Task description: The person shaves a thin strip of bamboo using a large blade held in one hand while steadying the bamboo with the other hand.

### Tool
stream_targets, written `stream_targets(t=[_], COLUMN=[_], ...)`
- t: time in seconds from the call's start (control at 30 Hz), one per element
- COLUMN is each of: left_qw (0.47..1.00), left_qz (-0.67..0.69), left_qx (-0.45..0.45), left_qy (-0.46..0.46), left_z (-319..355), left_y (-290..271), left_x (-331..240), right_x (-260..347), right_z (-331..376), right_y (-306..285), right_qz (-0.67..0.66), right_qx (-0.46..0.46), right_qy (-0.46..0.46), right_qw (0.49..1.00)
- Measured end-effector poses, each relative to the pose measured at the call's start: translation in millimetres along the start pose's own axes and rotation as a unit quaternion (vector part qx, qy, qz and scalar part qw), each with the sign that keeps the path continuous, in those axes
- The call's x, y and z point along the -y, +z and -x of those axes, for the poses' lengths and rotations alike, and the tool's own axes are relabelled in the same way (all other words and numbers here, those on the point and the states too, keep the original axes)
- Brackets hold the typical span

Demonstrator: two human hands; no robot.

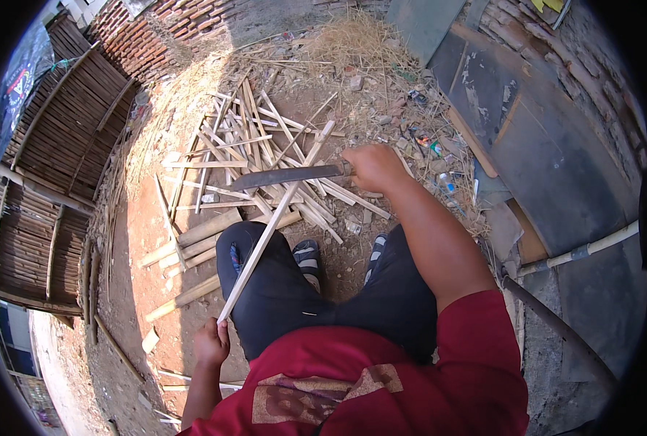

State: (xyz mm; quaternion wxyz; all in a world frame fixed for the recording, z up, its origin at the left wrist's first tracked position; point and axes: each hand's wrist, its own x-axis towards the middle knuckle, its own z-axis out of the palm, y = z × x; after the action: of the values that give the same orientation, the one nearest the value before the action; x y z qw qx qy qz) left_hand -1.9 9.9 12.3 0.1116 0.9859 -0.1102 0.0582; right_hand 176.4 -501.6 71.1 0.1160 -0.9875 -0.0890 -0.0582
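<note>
Fence (47, 174) of slats far left. Left hand (212, 343) fingers wrapped tight on near end of strip (269, 229), which slants up over left knee. Blade (287, 176) crosses the strip, flat. Right hand (373, 167) fisted on its handle. Strip pile (251, 145) beyond, on dirt.

The one camera sits on my head, looking steeply down past my red shirt (381, 385) at my knees and the ground (156, 240), close, wide and bent at the rim.
</note>
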Motion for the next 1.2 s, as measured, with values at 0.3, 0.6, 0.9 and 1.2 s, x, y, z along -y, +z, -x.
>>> stream_targets(t=[0.3,0.6,0.9,1.2], left_qw=[0.997,0.999,1.0,0.995], left_qz=[0.008,-0.005,0.025,0.09], left_qx=[0.059,0.037,0.009,0.038], left_qy=[-0.043,-0.03,-0.008,-0.012], left_z=[-4.4,-6.7,3.3,6.7], left_y=[-16.5,-12.1,11.1,7.8], left_x=[-14.1,-0.8,30.3,15.9], right_x=[-9.5,-38.1,-79.2,-59.7], right_z=[0.7,-1.8,-1.0,5.1], right_y=[-1.2,2.4,15.6,-2.2], right_qz=[-0.019,-0.054,-0.109,-0.232], right_qx=[-0.013,-0.077,-0.129,-0.195], right_qy=[0.036,0.116,0.278,0.182], right_qw=[0.999,0.989,0.946,0.936])
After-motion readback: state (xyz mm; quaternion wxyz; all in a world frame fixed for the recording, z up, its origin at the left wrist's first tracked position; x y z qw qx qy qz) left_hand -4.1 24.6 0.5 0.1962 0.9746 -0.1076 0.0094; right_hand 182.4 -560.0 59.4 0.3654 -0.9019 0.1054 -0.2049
